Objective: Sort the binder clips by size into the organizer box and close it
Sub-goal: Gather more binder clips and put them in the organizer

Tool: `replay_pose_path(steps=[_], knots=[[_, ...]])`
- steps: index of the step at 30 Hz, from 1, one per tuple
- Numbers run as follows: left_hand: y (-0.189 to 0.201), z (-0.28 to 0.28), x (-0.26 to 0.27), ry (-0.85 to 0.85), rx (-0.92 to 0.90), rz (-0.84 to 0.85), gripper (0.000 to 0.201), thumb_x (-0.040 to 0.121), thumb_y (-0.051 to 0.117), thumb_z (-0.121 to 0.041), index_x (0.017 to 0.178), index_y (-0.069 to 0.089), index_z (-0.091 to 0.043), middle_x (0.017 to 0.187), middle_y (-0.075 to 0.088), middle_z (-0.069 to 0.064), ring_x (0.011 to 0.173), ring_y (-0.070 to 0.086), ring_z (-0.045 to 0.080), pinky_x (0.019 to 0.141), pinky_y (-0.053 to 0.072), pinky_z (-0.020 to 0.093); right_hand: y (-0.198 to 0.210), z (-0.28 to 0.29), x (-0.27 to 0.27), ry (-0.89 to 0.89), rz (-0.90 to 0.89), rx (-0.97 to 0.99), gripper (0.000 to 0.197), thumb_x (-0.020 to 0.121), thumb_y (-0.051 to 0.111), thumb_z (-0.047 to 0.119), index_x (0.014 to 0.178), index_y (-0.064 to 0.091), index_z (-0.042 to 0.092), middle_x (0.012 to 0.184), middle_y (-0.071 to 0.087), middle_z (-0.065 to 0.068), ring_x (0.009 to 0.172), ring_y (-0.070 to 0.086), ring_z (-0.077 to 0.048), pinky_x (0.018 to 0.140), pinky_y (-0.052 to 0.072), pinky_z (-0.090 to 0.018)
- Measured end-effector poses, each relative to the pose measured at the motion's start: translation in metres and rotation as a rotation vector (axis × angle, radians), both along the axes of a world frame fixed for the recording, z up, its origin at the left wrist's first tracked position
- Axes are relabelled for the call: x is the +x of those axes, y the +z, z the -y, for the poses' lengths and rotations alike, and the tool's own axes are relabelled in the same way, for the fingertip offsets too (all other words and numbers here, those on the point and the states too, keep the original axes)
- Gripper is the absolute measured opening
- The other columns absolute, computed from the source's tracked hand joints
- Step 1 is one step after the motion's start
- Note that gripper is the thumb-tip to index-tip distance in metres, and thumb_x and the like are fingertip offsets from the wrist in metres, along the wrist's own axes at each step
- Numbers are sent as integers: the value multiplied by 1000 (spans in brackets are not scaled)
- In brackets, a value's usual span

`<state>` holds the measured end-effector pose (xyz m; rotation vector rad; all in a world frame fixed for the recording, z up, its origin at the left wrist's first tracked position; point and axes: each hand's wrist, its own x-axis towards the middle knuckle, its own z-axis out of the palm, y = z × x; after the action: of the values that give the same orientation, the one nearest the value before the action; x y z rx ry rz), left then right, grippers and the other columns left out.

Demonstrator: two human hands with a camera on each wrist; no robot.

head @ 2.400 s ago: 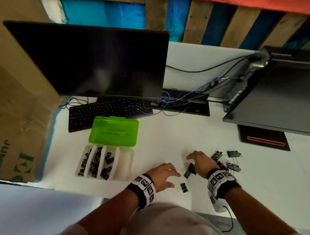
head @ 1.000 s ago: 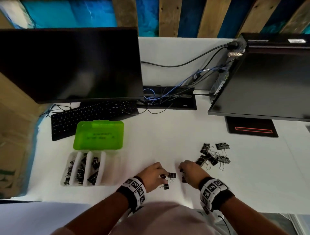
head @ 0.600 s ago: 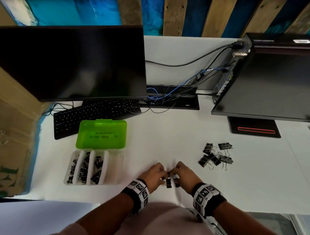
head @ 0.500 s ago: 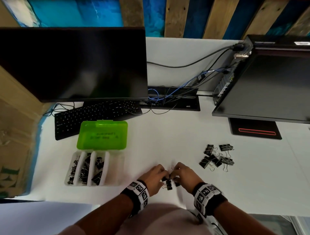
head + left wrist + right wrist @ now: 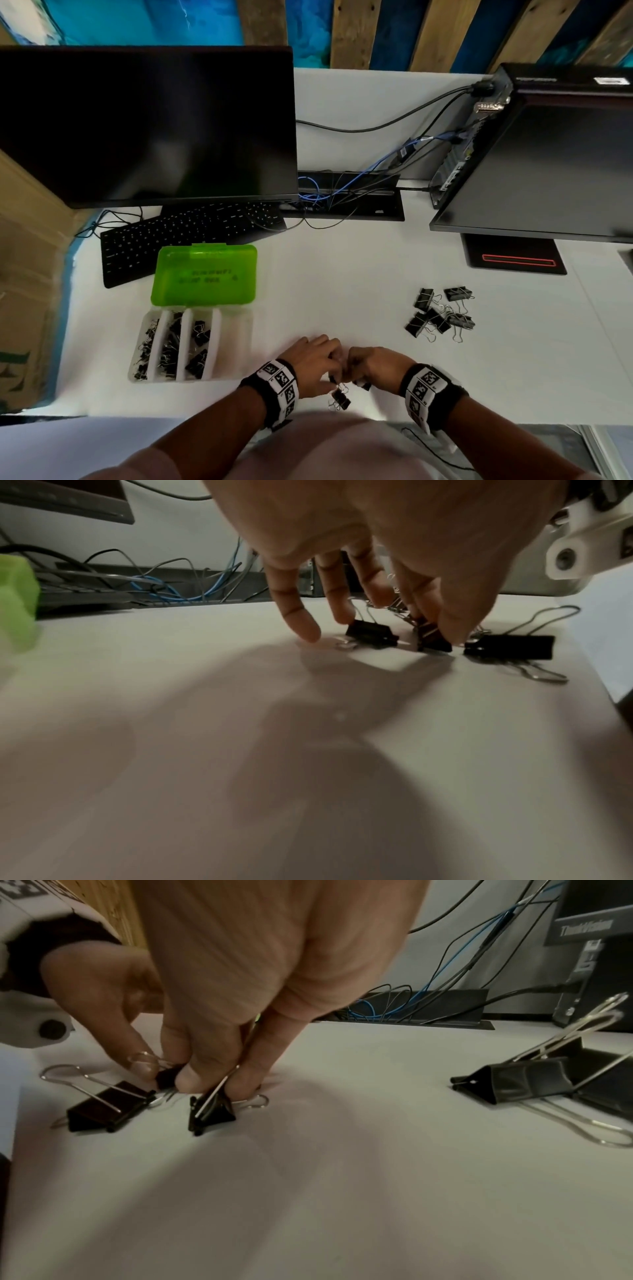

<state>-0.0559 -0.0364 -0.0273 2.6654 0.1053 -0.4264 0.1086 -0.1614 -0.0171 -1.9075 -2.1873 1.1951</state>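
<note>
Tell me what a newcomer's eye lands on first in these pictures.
First, the two hands, left hand and right hand, meeting at the near edge of the white desk, each pinching a small binder clip. Next, the organizer box at left, its bright green lid flipped open, three compartments holding clips. Then the pile of larger clips loose to the right.

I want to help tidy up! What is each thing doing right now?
Organizer box: open, three compartments hold clips.
Green lid: flipped back.
Big clips pile: loose on desk.
Left hand: pinching a small clip.
Right hand: pinching another clip.
Monitor: dark.
</note>
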Motion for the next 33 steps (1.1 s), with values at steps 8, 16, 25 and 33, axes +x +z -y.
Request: replay_pose_path(steps=[8,16,25,33], knots=[[1,-3,-12,230,4,-24,46,81,48,-61,115,47,-31,123,39,-10,116,37,14,92,37,39,0,-7,2,-200,32,20,19,86,59,9,101,71,13,109,60,-4,91,63,-22,81,50,-27],[2,20,-14,-188,15,1,48,70,62,-62,114,54,-43,144,30,-5,142,10,22,106,-12,62,4,4,16,-315,44,23,13,83,60,9,82,71,17,88,64,-1,81,61,-18,70,40,-19],[-16,5,-6,125,-149,-21,19,89,55,-33,102,68,-29,133,49,-7,131,35,18,114,16,47,5,17,8,-374,41,-2,18,86,60,11,100,68,18,102,65,-1,95,62,-19,82,46,-25],[-9,-14,-5,1005,-958,-82,20,73,67,-2,79,68,-21,87,62,10,77,58,23,75,47,33,12,-9,-19,-354,38,-44,37,87,56,7,122,56,19,108,64,-7,98,61,-25,83,45,-29]])
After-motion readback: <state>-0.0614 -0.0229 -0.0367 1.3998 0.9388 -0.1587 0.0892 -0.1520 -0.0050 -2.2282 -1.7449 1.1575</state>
